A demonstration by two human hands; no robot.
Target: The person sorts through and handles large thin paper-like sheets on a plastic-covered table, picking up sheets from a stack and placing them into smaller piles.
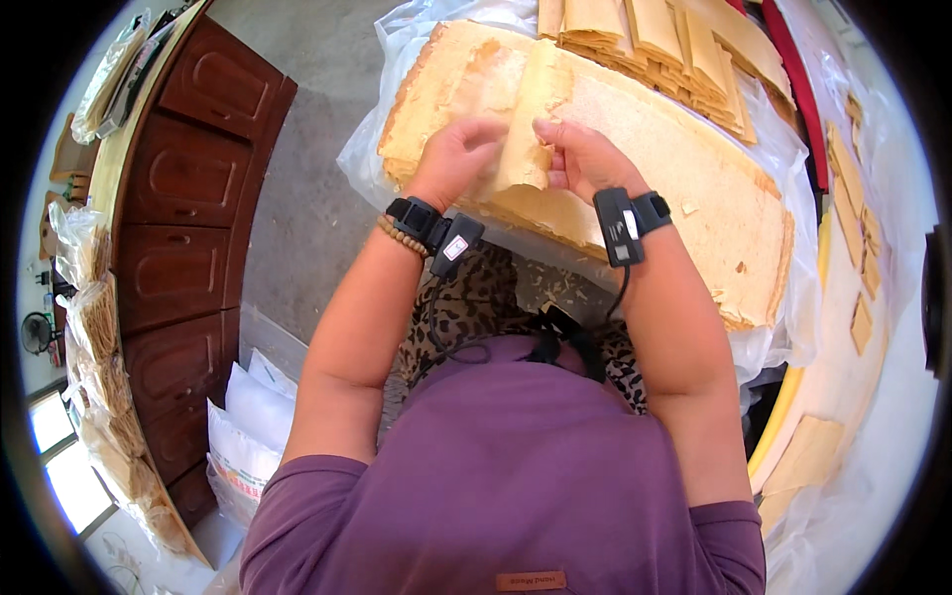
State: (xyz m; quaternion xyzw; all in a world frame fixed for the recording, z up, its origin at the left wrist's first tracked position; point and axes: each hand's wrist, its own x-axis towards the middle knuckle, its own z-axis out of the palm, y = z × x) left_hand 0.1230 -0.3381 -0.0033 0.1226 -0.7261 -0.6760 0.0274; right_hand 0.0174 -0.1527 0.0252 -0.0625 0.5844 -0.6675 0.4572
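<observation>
- Clearly both hands are busy on one thin sheet: the left hand (458, 149) and the right hand (578, 154) pinch a pale yellow sheet (526, 124) that is lifted and curled up off the top of a wide stack of the same sheets (684, 188). Fingers of each hand are closed together on the sheet's edge, thumbs to the front.
- The lifted sheet looks thin and dry, with ragged browned edges; pulling the two hands apart or peeling too fast could tear it down the middle.
- If the sheet below clings to it, two may come up together, or the lower one may crack where it bends.
- The stack lies on clear plastic film (367, 149) that hangs over the table's near edge; dragging on the pile could slide the film and shift the sheets toward that edge.
- Crumbs and flakes already lie on the stack's surface; rough handling would likely shed more.
- Folded bundles (645, 35) sit just beyond the stack, close enough that a wide swing of the lifted sheet might brush and disorder them.
- Wrist-worn devices with cables (620, 223) hang near the pile's front edge and could snag it.
</observation>
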